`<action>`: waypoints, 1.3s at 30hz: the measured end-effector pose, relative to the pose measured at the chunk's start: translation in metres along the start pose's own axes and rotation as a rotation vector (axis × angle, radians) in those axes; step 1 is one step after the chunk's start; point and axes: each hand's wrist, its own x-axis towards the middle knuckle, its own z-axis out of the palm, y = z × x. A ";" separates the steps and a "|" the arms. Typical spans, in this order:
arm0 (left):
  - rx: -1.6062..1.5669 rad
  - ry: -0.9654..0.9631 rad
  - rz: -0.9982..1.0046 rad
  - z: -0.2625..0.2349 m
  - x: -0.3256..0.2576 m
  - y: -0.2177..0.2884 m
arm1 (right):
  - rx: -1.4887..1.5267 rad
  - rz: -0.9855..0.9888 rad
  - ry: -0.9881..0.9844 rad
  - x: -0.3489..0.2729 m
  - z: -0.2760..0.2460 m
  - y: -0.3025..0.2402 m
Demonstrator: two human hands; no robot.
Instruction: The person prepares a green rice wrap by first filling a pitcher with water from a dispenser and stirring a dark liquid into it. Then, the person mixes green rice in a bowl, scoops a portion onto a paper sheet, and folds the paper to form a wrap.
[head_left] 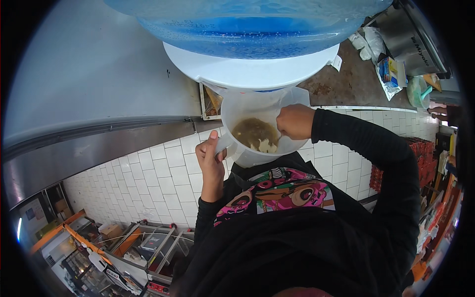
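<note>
Head view: you hold a translucent plastic measuring jug (262, 126) beneath the white base of a water dispenser (247, 69), which carries a large blue water bottle (247, 22).

Hands: your left hand (210, 158) is closed around the jug's handle, thumb raised along the top of it. Your right hand (295, 121) is curled into a fist at the jug's right rim, over the opening. It appears to grip a utensil dipping into the contents, but the utensil itself is hidden, so I cannot tell what it pinches.

Contents: the jug holds a brownish cloudy liquid (252, 129) with pale lumps (266, 145) resting toward your side. The level sits well below the rim.

Surroundings: a brown worktop (346, 79) lies to the right, bearing plastic bags and a blue and yellow packet (391, 72). White floor tiles (163, 178) lie below the jug.

Risks, as judged:
- The jug hangs in the air on one handle grip alone; added liquid would load your wrist and could tip it toward your chest.
- Your right fist covers part of the opening, so any flow from above could strike the knuckles and splash.
- Vigorous stirring could throw lumps over the near rim onto your black sleeve (376, 148) or the tiles, leaving a slip hazard.
</note>
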 end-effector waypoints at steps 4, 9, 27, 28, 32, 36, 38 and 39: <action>-0.005 -0.029 0.043 0.000 0.000 -0.002 | 0.201 -0.010 -0.042 -0.001 0.004 0.001; 0.004 -0.002 0.025 0.001 -0.001 0.000 | 0.121 0.005 0.099 0.003 0.007 0.005; 0.007 0.009 -0.009 0.005 -0.003 0.003 | 0.020 -0.040 0.185 0.025 0.005 -0.010; 0.003 0.011 -0.011 0.004 -0.003 0.002 | 0.047 -0.077 0.168 0.024 0.002 -0.014; -0.004 0.020 -0.014 0.003 -0.001 0.001 | 0.050 -0.134 0.129 0.014 -0.005 -0.022; 0.002 0.018 -0.015 0.005 -0.002 0.003 | 0.121 -0.248 0.017 0.009 -0.008 -0.018; -0.001 0.027 -0.019 0.005 -0.003 0.003 | 0.153 -0.252 0.026 0.012 -0.003 -0.017; -0.001 0.027 -0.020 0.004 -0.002 0.001 | 0.096 -0.207 0.111 0.016 0.003 -0.016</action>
